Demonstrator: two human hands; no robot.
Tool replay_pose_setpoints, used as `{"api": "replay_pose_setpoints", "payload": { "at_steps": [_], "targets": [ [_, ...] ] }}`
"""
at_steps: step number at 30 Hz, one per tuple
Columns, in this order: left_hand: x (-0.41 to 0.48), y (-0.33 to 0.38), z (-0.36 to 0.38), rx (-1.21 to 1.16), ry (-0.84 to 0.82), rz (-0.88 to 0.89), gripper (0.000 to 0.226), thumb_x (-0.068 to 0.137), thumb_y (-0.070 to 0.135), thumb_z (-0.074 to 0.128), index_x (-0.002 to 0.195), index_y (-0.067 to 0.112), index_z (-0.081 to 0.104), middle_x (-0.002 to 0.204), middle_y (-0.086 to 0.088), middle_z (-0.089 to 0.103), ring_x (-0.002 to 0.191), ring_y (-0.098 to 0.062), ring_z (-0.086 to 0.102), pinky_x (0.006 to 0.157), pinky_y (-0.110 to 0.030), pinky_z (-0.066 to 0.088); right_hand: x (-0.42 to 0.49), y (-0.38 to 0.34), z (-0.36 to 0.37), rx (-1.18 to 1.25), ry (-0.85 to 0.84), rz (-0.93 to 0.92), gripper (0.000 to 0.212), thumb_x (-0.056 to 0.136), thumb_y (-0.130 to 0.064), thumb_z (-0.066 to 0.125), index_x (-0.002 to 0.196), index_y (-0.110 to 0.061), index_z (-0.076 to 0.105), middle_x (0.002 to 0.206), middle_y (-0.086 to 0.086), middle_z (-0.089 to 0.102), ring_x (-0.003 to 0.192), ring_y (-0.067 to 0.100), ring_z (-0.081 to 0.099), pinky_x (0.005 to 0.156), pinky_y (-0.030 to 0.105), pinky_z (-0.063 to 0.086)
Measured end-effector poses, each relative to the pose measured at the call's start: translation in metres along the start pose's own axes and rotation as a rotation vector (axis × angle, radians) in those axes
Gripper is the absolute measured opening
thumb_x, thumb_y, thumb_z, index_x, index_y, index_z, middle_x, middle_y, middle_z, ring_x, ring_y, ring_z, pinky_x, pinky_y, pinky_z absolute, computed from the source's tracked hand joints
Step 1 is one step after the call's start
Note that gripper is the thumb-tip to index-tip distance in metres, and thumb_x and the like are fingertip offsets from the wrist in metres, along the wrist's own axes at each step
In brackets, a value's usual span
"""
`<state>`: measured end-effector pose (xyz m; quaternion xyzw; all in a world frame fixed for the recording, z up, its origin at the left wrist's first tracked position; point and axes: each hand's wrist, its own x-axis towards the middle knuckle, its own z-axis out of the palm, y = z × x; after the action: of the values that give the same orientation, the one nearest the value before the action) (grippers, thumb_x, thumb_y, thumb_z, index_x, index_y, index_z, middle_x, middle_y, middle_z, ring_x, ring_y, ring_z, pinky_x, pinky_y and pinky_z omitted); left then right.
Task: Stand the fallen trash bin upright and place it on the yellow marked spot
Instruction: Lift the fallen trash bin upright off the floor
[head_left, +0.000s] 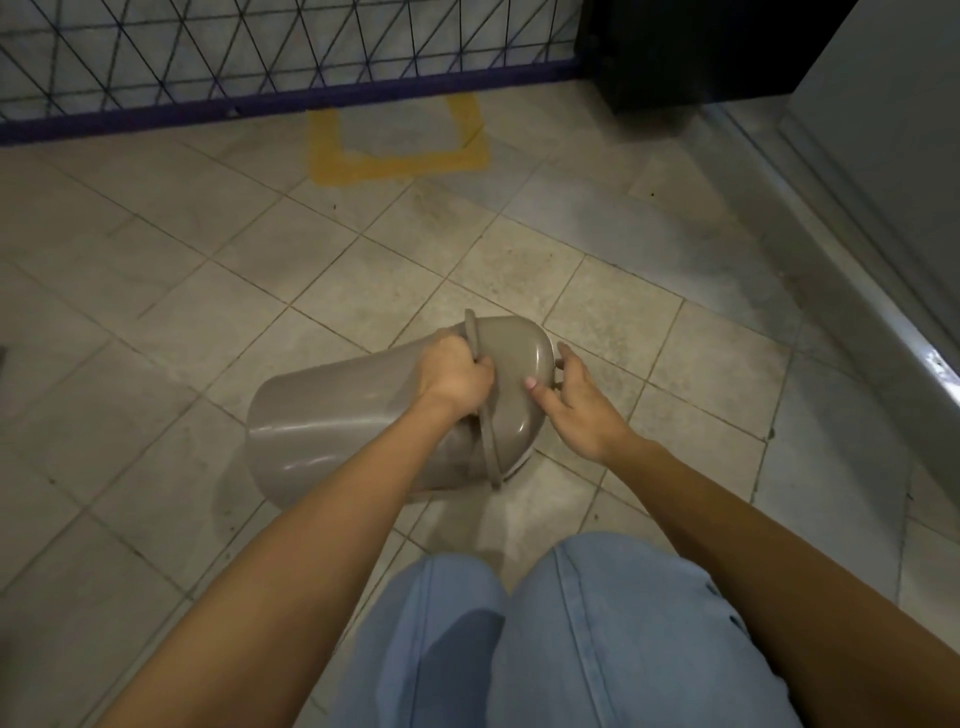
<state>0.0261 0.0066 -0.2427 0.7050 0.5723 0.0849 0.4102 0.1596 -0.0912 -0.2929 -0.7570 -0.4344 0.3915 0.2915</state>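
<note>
Here, low centre of frame: grey-brown plastic trash bin with domed lid (337, 421), lying on its side on the beige tiled floor (156, 260), base end toward lower left, lid end toward centre right. Left hand (454, 371) clamped on the raised rim where lid meets body, fingers curled over the edge. Right hand (582, 402) spread loose at the lid's far side, thumb resting on the dome, fingers apart and closed on nothing; whether the hidden fingertips touch the lid cannot be told. Yellow painted square outline on the floor (400, 163) at upper centre, well apart from the bin, just before the dark wire-mesh fence with purple base rail (182, 57). Black box-like object (691, 52) at upper right, near the mark. Step in hand, judged: tipping upright. Best done by lifting at the rim while pivoting on the base edge, right hand steadying the lid in case it sits loose. Smooth plastic probably slick, so a firm rim hold advised. Then carrying toward upper centre, setting down inside the outline, clear of the fence.
</note>
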Motion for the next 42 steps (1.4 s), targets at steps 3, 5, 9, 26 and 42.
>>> {"api": "replay_pose_setpoints", "payload": {
  "at_steps": [3,5,9,26,42],
  "targets": [
    [0.001,-0.006,-0.008,-0.195,-0.021,-0.032,0.01,0.086,0.013,0.052,0.079,0.008,0.057,0.071,-0.014,0.067,0.066,-0.034,0.069,0.068,-0.045,0.059,-0.006,0.002,-0.001,0.052,0.039,0.023,0.09,0.079,-0.077,0.027,0.149,-0.025,0.008,0.154,0.005,0.026,0.135,0.021,0.038,0.106,0.034,0.03],
    [0.0,-0.011,-0.014,-0.265,-0.021,-0.059,0.007,0.084,0.012,0.053,0.086,0.008,0.058,0.065,-0.006,0.064,0.056,-0.025,0.066,0.06,-0.039,0.06,-0.009,0.002,-0.002,0.066,0.044,0.024,0.092,0.074,-0.08,0.021,0.149,-0.027,0.011,0.154,0.004,0.027,0.137,0.021,0.033,0.104,0.032,0.027],
    [0.0,-0.018,-0.028,-0.392,-0.062,-0.103,0.015,0.084,0.008,0.054,0.099,0.005,0.055,0.074,-0.008,0.058,0.057,-0.018,0.058,0.041,-0.025,0.048,-0.007,0.001,-0.001,0.085,0.042,0.042,0.093,0.076,-0.077,0.023,0.149,-0.024,0.003,0.155,0.003,0.024,0.138,0.023,0.032,0.106,0.036,0.026],
    [-0.025,-0.003,-0.101,-0.737,-0.137,-0.067,0.024,0.081,-0.01,0.049,0.065,0.007,0.047,0.059,-0.011,0.044,0.039,-0.014,0.045,0.035,-0.022,0.039,-0.006,-0.045,-0.037,0.364,0.019,0.284,0.11,0.057,-0.075,0.06,0.145,-0.033,0.008,0.153,0.007,0.028,0.134,0.032,0.036,0.094,0.047,0.042],
    [-0.022,-0.05,-0.112,-0.756,-0.112,-0.113,0.019,0.076,-0.005,0.039,0.074,0.01,0.051,0.07,-0.006,0.05,0.063,-0.015,0.046,0.057,-0.026,0.043,-0.019,-0.066,-0.054,0.233,-0.237,0.177,0.092,0.065,-0.037,0.079,0.142,-0.015,0.033,0.135,0.005,0.052,0.116,0.021,0.054,0.098,0.04,0.047]
  ]
}}
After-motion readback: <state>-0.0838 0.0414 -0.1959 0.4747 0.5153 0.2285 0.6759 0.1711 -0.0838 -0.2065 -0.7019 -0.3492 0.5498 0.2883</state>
